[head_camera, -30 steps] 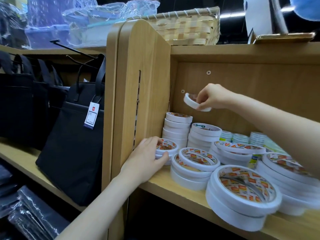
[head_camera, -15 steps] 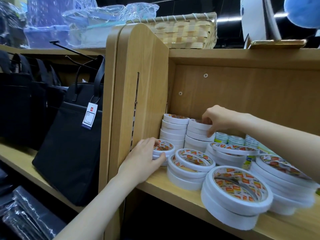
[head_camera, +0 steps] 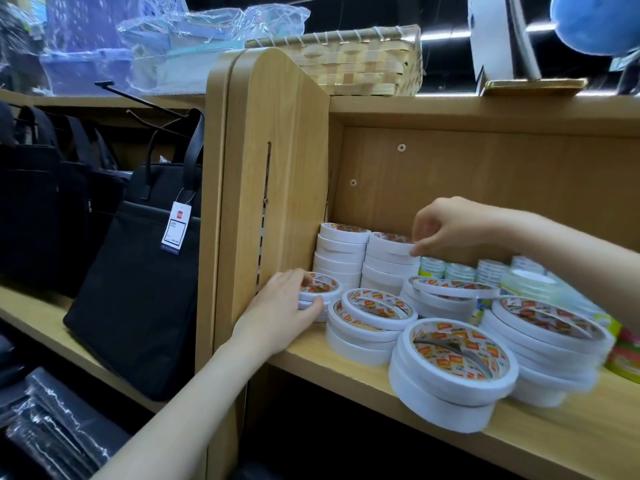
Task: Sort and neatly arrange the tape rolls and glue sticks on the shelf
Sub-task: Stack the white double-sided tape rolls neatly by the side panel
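White double-sided tape rolls stand in stacks on the wooden shelf [head_camera: 346, 367]. Two tall stacks rise at the back left: one [head_camera: 341, 254] against the side panel, another [head_camera: 389, 261] beside it. My right hand [head_camera: 450, 226] pinches the top roll [head_camera: 388, 244] of that second stack, which rests on the pile. My left hand [head_camera: 280, 313] wraps around a small low stack [head_camera: 320, 287] at the front left corner. Wider rolls [head_camera: 374, 320] and large rolls [head_camera: 450, 372] lie in front. No glue sticks can be made out.
Small clear tape rolls [head_camera: 460, 271] line the back of the shelf. Colourful packs [head_camera: 627, 351] sit at the right edge. A black bag with a tag [head_camera: 138, 278] hangs left of the side panel [head_camera: 277, 168]. A woven basket [head_camera: 360, 60] sits on top.
My right hand carried a roll down from mid-air and set it on the second back stack, fingers still on it. My left hand stayed on the small front stack.
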The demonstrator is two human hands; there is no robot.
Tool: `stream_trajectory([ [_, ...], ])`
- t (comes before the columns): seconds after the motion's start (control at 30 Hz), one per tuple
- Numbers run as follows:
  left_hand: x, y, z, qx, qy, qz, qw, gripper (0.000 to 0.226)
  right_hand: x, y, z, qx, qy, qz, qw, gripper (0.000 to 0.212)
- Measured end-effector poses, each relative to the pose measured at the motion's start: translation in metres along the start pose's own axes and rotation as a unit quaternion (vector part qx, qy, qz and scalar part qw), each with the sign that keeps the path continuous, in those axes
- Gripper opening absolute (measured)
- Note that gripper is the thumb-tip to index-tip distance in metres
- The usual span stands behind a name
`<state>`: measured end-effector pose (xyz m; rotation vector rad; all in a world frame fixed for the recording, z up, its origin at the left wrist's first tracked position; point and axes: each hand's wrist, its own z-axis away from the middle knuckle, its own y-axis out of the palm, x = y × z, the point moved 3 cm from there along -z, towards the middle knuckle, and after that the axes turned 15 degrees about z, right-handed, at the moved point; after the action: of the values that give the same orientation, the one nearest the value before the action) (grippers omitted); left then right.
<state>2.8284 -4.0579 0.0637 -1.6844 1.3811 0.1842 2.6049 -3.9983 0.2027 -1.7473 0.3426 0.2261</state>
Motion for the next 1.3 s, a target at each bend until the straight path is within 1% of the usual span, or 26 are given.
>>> stream_trajectory([
  [0.07,-0.001,0.001,0.0,-0.006,-0.002,-0.005,1.0,0.032,0.003,-0.003,0.026,0.108,-0.019,-0.045,0.993,0.033],
  [0.1,-0.001,0.001,-0.001,-0.009,-0.004,-0.007,1.0,0.031,0.006,-0.002,0.037,0.154,-0.034,-0.049,0.986,0.032],
  [0.13,-0.001,0.001,0.0,-0.01,-0.006,-0.009,1.0,0.032,0.01,-0.001,0.045,0.18,-0.048,-0.046,0.981,0.028],
  [0.17,-0.001,0.001,0.0,-0.008,-0.009,-0.012,1.0,0.032,0.012,0.001,0.049,0.183,-0.057,-0.037,0.981,0.022],
  [0.23,-0.001,0.001,0.0,-0.005,-0.009,-0.015,1.0,0.033,0.012,-0.001,0.05,0.143,-0.065,-0.008,0.988,0.014],
  [0.3,-0.002,0.001,0.0,-0.003,-0.008,-0.018,1.0,0.033,0.01,-0.005,0.047,0.085,-0.056,0.008,0.995,0.014],
  [0.37,-0.002,0.0,0.0,-0.004,-0.005,-0.021,1.0,0.032,0.008,-0.004,0.044,0.05,-0.041,0.004,0.998,0.014],
  [0.43,-0.002,0.0,-0.001,-0.005,-0.003,-0.021,1.0,0.031,0.009,0.004,0.042,0.061,-0.038,0.013,0.997,0.013],
  [0.53,-0.001,0.0,0.0,-0.005,0.0,-0.019,1.0,0.031,0.01,0.015,0.04,0.108,-0.04,0.025,0.993,0.012],
  [0.63,0.0,0.0,-0.001,-0.008,0.003,-0.017,1.0,0.031,0.005,0.018,0.04,0.133,-0.037,0.008,0.99,0.008],
  [0.73,0.002,0.0,-0.001,-0.012,0.007,-0.014,1.0,0.03,0.006,0.022,0.042,0.156,-0.051,-0.017,0.986,0.012],
  [0.83,0.003,0.001,-0.002,-0.015,0.006,-0.021,1.0,0.03,0.008,0.024,0.041,0.128,-0.05,0.019,0.99,0.023],
  [0.97,0.003,0.0,-0.002,-0.019,0.018,-0.018,0.999,0.027,0.006,0.018,0.043,0.071,-0.048,0.017,0.996,0.03],
  [1.03,0.001,-0.001,0.0,-0.043,0.041,-0.001,0.998,0.023,0.004,0.012,0.045,0.043,-0.048,0.015,0.998,0.029],
  [1.13,0.0,-0.005,0.009,-0.102,0.083,0.011,0.991,0.02,0.004,0.002,0.048,-0.003,-0.048,0.002,0.999,0.031],
  [1.2,0.001,-0.006,0.02,-0.117,0.079,0.024,0.99,0.027,0.008,-0.005,0.049,-0.031,-0.053,-0.022,0.998,0.028],
  [1.3,0.004,-0.01,0.038,-0.128,0.077,0.04,0.988,0.036,0.026,-0.013,0.042,-0.072,-0.084,-0.043,0.993,0.015],
])
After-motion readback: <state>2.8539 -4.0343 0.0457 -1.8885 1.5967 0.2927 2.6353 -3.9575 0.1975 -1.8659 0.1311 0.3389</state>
